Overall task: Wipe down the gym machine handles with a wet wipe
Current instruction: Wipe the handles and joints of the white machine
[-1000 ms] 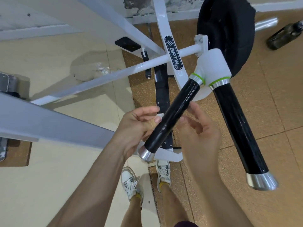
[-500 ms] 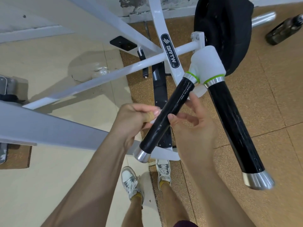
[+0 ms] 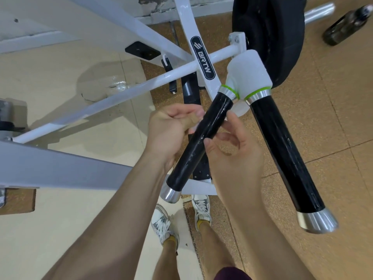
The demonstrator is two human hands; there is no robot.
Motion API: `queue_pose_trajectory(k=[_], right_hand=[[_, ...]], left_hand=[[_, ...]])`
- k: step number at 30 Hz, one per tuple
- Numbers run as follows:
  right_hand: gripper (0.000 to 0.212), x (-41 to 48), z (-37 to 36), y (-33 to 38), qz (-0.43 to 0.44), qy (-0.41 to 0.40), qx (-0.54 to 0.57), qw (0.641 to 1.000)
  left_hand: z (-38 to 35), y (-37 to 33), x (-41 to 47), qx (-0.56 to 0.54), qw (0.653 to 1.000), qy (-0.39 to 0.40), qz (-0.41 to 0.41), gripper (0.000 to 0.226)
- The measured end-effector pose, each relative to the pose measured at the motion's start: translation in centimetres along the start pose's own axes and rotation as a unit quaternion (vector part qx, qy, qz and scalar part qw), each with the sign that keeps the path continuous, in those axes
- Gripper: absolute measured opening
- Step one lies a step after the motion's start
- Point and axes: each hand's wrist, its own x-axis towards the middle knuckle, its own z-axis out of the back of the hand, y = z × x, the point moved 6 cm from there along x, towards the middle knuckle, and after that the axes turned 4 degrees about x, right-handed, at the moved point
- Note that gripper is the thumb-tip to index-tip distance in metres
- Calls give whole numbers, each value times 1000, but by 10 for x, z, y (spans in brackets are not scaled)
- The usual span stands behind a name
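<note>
Near handle: the black near handle (image 3: 189, 158) slants from the white hub (image 3: 248, 73) down toward the viewer and ends in a steel cap. Its surface shows wet streaks.
Left hand: the left hand (image 3: 171, 126) has its fingers curled tight against the handle's left side. A pale sliver (image 3: 192, 129) shows under the knuckles (wipe or not, I cannot tell).
Right hand: the right hand (image 3: 236, 150) is half open and loosely curved. Thumb tip and forefinger tip touch the handle's right edge.
Change: a second ago the left fingertips sat about halfway along the grip with white wipe showing. Now that fist is nearer the hub.
Far handle: the far handle (image 3: 282, 154) stands untouched to the right.
Around: a black weight plate (image 3: 268, 27) sits behind the hub. A dark bottle (image 3: 347, 25) lies on the floor and shoes (image 3: 163, 223) are below.
</note>
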Motion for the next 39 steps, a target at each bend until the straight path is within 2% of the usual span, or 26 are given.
queue_pose_trajectory(k=[5, 10, 17, 21, 27, 30, 32, 36, 39], right_hand=[[58, 11, 8, 14, 15, 19, -40, 999], [45, 17, 8, 19, 21, 28, -58, 998], [46, 17, 7, 13, -7, 16, -31, 999], [46, 18, 7, 14, -4, 15, -31, 999], [37, 18, 10, 22, -8, 39, -29, 999], [39, 18, 10, 26, -8, 47, -50, 998], [44, 18, 9, 25, -9, 48, -76, 996], [47, 18, 7, 25, -6, 64, -118, 991], [44, 18, 10, 27, -9, 67, -116, 991]], left_hand=[[5, 16, -17, 9, 997, 45, 56, 28], [-12, -9, 7, -23, 998, 50, 37, 17], [-3, 0, -9, 19, 999, -1, 35, 6], [-23, -22, 11, 19, 999, -25, 9, 7], [-31, -26, 0, -61, 998, -28, -15, 4], [-30, -32, -4, 26, 995, -32, -94, 5], [-33, -37, 1, 72, 990, -37, -114, 6], [-40, -32, 22, 47, 999, 7, 18, 14], [-44, -35, 31, 67, 994, 63, 59, 19]])
